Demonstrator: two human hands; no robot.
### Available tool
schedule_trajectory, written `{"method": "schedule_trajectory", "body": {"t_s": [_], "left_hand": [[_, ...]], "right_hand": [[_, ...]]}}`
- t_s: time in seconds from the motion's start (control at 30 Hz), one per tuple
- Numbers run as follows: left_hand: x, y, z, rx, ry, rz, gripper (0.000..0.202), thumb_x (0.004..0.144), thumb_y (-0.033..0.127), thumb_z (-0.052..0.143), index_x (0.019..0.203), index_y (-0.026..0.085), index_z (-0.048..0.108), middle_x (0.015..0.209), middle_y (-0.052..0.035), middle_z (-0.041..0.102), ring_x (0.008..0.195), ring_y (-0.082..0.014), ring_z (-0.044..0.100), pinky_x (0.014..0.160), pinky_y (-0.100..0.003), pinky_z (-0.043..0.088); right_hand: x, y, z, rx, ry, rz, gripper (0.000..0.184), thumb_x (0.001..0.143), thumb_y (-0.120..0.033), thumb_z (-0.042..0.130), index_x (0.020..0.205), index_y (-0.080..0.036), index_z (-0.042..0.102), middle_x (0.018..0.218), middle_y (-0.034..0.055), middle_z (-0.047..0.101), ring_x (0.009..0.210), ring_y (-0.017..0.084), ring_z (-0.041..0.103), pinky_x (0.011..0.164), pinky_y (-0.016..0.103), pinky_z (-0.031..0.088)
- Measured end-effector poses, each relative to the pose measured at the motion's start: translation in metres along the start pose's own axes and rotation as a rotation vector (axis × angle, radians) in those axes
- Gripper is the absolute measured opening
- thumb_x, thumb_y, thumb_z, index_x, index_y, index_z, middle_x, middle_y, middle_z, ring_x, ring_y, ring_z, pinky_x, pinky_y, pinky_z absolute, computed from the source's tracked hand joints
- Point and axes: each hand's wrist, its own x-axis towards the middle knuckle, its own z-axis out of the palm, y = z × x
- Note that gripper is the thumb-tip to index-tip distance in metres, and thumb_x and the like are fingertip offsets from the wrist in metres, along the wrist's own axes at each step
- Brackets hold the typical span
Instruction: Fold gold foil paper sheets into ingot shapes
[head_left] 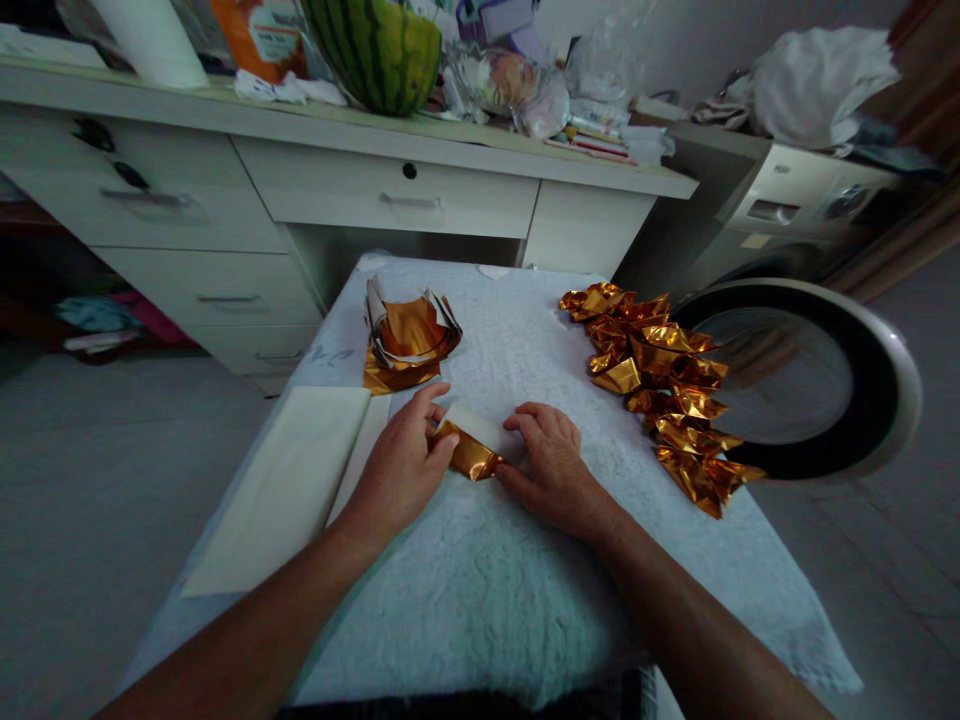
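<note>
A small piece of gold foil paper [474,458] with a white strip along its far side lies partly folded on the cloth-covered table [480,600]. My left hand [401,460] grips its left end, thumb on the near gold side and fingers behind. At the right end, my right hand [551,465] holds it between thumb and fingers, low over the cloth. Just beyond my left hand is a curled stack of gold foil sheets [412,335]. Long cream paper sheets [292,465] lie flat to the left. A row of folded gold foil pieces [660,380] stretches along the right side.
Behind the table stands a white counter with drawers [405,190]. On it are a cut watermelon [382,60], an orange packet [266,40] and plastic bags. A washing machine [787,200] at right has its round door [892,380] swung out beside the table.
</note>
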Motion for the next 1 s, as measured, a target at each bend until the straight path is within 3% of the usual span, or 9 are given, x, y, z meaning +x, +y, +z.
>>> {"method": "schedule_trajectory", "body": {"t_s": [0.13,0.3,0.43,0.5,0.57,0.67,0.8,1.0], "left_hand": [[0.001,0.000,-0.004,-0.197,-0.054,-0.037,0.044,0.085,0.020,0.053,0.128,0.022,0.049,0.090,0.0000,0.058,0.076,-0.0146,0.058,0.072,-0.030,0.049],[0.001,0.003,-0.006,-0.413,-0.071,-0.115,0.038,0.082,0.023,0.057,0.120,0.021,0.054,0.101,-0.0029,0.064,0.093,-0.0183,0.062,0.082,-0.033,0.049],[0.000,0.012,-0.006,-0.609,-0.074,-0.180,0.040,0.078,0.023,0.061,0.117,0.019,0.054,0.102,-0.0034,0.066,0.096,-0.0187,0.064,0.085,-0.032,0.049],[-0.001,0.014,-0.005,-0.654,-0.089,-0.197,0.041,0.078,0.024,0.063,0.117,0.019,0.054,0.101,-0.0033,0.067,0.095,-0.0187,0.064,0.085,-0.032,0.049],[-0.002,0.013,-0.004,-0.643,-0.107,-0.208,0.042,0.078,0.026,0.064,0.118,0.018,0.054,0.100,-0.0034,0.067,0.093,-0.0193,0.064,0.083,-0.032,0.049],[-0.004,0.010,-0.003,-0.572,-0.170,-0.217,0.042,0.080,0.031,0.064,0.118,0.018,0.056,0.094,-0.0034,0.067,0.084,-0.0199,0.065,0.073,-0.032,0.051],[-0.006,0.010,-0.005,-0.519,-0.270,-0.221,0.036,0.082,0.035,0.063,0.113,0.018,0.060,0.086,-0.0027,0.068,0.070,-0.0179,0.064,0.061,-0.029,0.049],[-0.007,0.011,-0.007,-0.489,-0.291,-0.213,0.030,0.083,0.035,0.063,0.108,0.017,0.062,0.083,-0.0018,0.068,0.068,-0.0177,0.063,0.059,-0.027,0.048]], "right_hand": [[0.001,0.001,-0.002,0.067,0.022,0.008,0.045,0.077,-0.025,0.066,0.119,-0.018,0.055,0.127,0.0134,0.055,0.120,0.030,0.046,0.102,0.049,0.036],[0.004,0.007,-0.001,0.340,0.091,0.096,0.059,0.077,-0.024,0.064,0.132,-0.019,0.043,0.126,0.0126,0.056,0.117,0.028,0.050,0.101,0.048,0.039],[0.007,0.010,-0.001,0.879,0.064,0.150,0.062,0.080,-0.033,0.066,0.134,-0.023,0.037,0.109,0.0059,0.060,0.089,0.017,0.058,0.074,0.031,0.048],[0.007,0.008,-0.003,1.139,-0.029,0.180,0.048,0.082,-0.039,0.066,0.123,-0.023,0.047,0.094,0.0016,0.060,0.067,0.012,0.053,0.056,0.024,0.041],[0.007,0.005,-0.005,1.295,-0.102,0.228,0.034,0.084,-0.043,0.067,0.108,-0.022,0.056,0.081,-0.0013,0.058,0.054,0.008,0.045,0.048,0.021,0.032],[0.006,0.003,-0.008,1.356,-0.063,0.278,0.029,0.082,-0.044,0.071,0.093,-0.021,0.060,0.074,-0.0026,0.057,0.053,0.007,0.045,0.049,0.020,0.031],[0.005,0.005,-0.010,1.336,-0.029,0.246,0.026,0.080,-0.042,0.073,0.093,-0.022,0.063,0.076,-0.0016,0.061,0.061,0.010,0.052,0.057,0.023,0.039],[0.006,0.008,-0.010,1.353,-0.034,0.228,0.029,0.084,-0.049,0.066,0.090,-0.021,0.067,0.077,0.0017,0.065,0.066,0.013,0.056,0.063,0.026,0.043]]}}
